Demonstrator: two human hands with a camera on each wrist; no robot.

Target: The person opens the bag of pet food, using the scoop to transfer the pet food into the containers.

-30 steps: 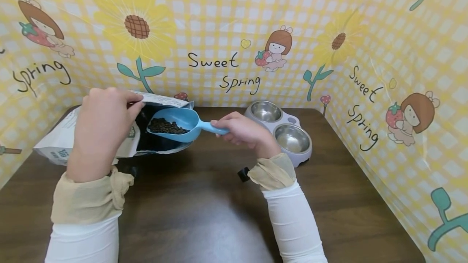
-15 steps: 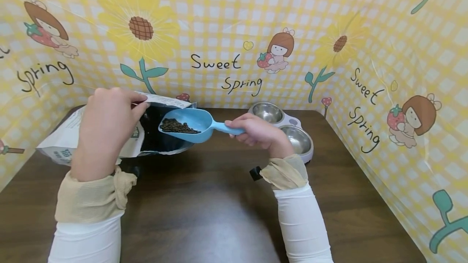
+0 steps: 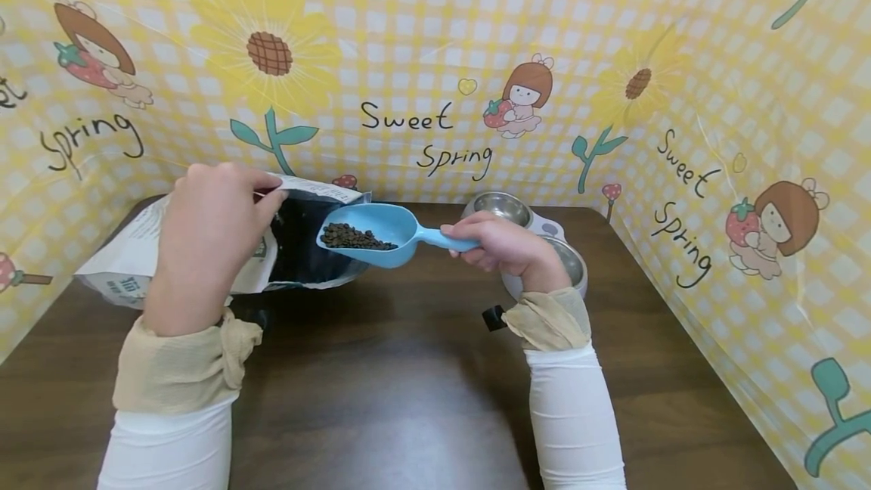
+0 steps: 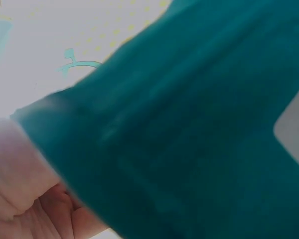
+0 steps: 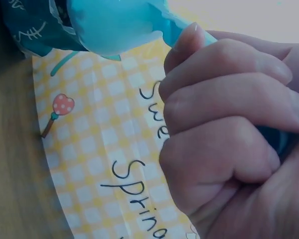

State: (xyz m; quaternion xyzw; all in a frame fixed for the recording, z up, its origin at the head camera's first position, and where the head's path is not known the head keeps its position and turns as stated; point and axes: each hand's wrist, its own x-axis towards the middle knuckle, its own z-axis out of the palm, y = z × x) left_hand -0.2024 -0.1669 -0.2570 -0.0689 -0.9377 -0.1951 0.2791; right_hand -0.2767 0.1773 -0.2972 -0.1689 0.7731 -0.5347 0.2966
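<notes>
I am seeing the right hand wrapping its grip around the handle of the blue scoop, fingers curled tight on it in the right wrist view. The scoop is carrying dark kibble and hanging above the table, just in front of the open food bag. The left hand is pinching the bag's upper lip. The double pet bowl is sitting partly behind the right hand.

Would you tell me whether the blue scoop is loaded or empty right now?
Loaded, partly: the blue scoop carries a low pile of dark kibble, held level by the right hand outside the bag.
</notes>
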